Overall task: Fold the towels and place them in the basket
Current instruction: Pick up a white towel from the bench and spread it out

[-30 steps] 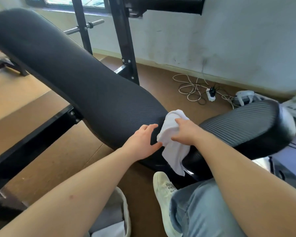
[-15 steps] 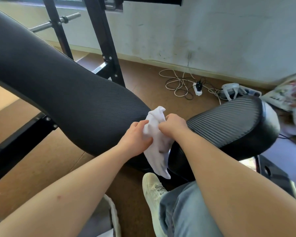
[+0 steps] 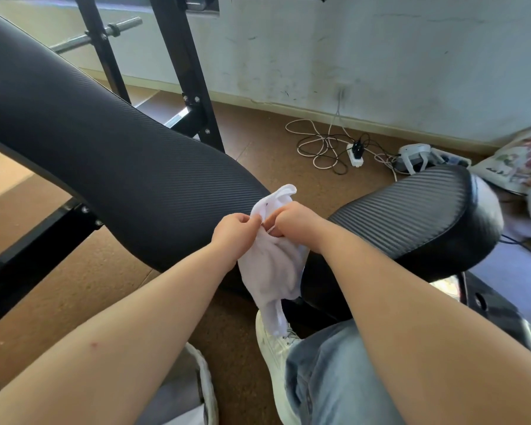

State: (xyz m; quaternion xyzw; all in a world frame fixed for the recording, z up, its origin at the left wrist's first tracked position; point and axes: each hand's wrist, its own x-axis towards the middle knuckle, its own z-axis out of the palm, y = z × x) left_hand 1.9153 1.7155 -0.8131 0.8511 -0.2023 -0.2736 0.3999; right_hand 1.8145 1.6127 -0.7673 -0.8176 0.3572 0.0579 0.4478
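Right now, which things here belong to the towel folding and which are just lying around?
For the job: white towel, gripped by the left hand and right hand; basket at the bottom edge.
Just lying about: power strip, barbell, printed bag.

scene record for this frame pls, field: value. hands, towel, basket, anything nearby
towel: white, bunched, hanging in front of the bench, not yet folded
left hand: pinches the towel's upper edge
right hand: grips the towel's top, right beside the left hand
basket: bottom left under the left forearm, only partly in view; the towel is not in it
floor: white shoe below the towel; power strip and cables near the wall
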